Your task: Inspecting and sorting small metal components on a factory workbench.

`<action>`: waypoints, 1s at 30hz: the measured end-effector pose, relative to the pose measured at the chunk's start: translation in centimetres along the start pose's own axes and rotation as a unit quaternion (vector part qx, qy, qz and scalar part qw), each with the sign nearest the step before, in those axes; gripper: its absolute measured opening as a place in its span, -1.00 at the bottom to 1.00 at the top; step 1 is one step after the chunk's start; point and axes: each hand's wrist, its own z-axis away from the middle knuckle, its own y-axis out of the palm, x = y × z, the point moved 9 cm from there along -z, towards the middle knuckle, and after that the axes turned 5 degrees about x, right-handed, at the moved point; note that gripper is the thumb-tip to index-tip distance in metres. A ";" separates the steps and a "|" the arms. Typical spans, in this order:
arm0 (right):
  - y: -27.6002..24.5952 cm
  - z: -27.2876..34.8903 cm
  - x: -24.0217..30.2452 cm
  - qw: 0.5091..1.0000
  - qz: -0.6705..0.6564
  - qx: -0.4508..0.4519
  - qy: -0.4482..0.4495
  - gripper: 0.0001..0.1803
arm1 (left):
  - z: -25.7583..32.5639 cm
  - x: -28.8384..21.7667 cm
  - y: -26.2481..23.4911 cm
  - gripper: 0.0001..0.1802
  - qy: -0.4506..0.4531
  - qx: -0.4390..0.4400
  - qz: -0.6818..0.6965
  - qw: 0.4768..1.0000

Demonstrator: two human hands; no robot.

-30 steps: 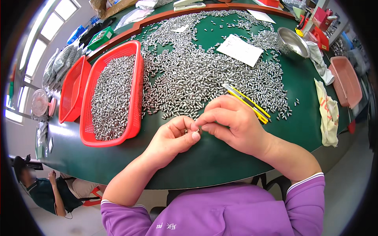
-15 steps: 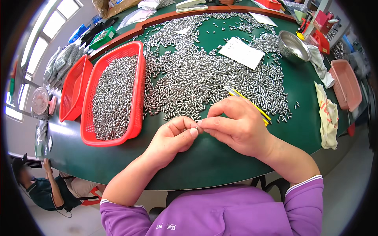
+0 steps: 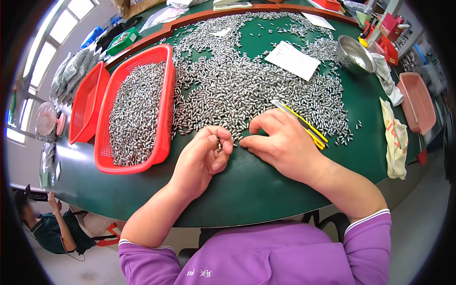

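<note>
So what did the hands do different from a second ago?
The hands came apart. Before, both sets of fingertips met over one small metal piece. Now the left hand has drawn back and holds a small metal piece in its fingertips, while the right hand lies flatter on the green table. The red basket, the pile of metal pieces and the yellow tool stayed put.
</note>
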 end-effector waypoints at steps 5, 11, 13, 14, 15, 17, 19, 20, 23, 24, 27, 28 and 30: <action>-0.5 -0.1 0.0 0.999 -0.031 -0.005 0.019 -0.80 | 0.0 0.4 -0.1 -0.77 -0.014 -0.010 -0.011 1.000; 0.5 -0.1 0.2 0.999 -0.044 0.016 0.016 -0.85 | 0.0 0.5 0.3 -0.83 -0.028 -0.001 0.002 1.000; 0.6 -0.1 0.3 0.999 -0.040 0.022 0.015 -0.85 | 0.0 0.6 0.4 -0.85 -0.033 0.003 0.002 0.999; 0.7 -0.1 0.3 0.999 -0.036 0.028 0.015 -0.85 | 0.0 0.6 0.5 -0.86 -0.038 0.008 0.003 0.999; 0.7 -0.1 0.3 0.999 -0.036 0.028 0.015 -0.85 | 0.1 0.6 0.4 -0.86 -0.038 0.007 0.003 0.999; 0.9 0.0 0.0 0.998 -0.039 0.039 0.031 -0.85 | 0.0 0.8 0.4 -0.89 -0.051 0.007 -0.003 0.999; 0.8 0.1 -0.3 0.998 -0.042 0.042 0.030 -0.83 | 0.0 0.8 0.6 -0.89 -0.055 0.013 -0.011 0.998; 0.8 0.0 -0.3 0.997 -0.045 0.045 0.030 -0.82 | 0.0 0.9 0.7 -0.89 -0.059 0.020 -0.019 0.998; 0.2 -0.1 -0.1 0.997 -0.071 0.037 0.021 -0.82 | -0.1 1.0 0.8 -0.90 -0.056 0.008 -0.031 0.998; 0.4 -0.1 -0.2 0.996 -0.074 0.046 0.031 -0.82 | -0.1 1.0 0.7 -0.90 -0.054 0.007 -0.029 0.998; 0.6 -0.2 -0.1 0.996 -0.078 0.037 0.030 -0.80 | -0.2 1.0 0.6 -0.90 -0.052 0.007 -0.026 0.998; 0.6 -0.2 0.0 0.996 -0.077 0.040 0.028 -0.80 | -0.2 1.0 0.6 -0.89 -0.057 0.012 -0.023 0.998; 0.6 -0.2 -0.1 0.996 -0.056 0.054 0.034 -0.81 | -0.1 1.0 0.6 -0.89 -0.059 0.017 -0.016 0.998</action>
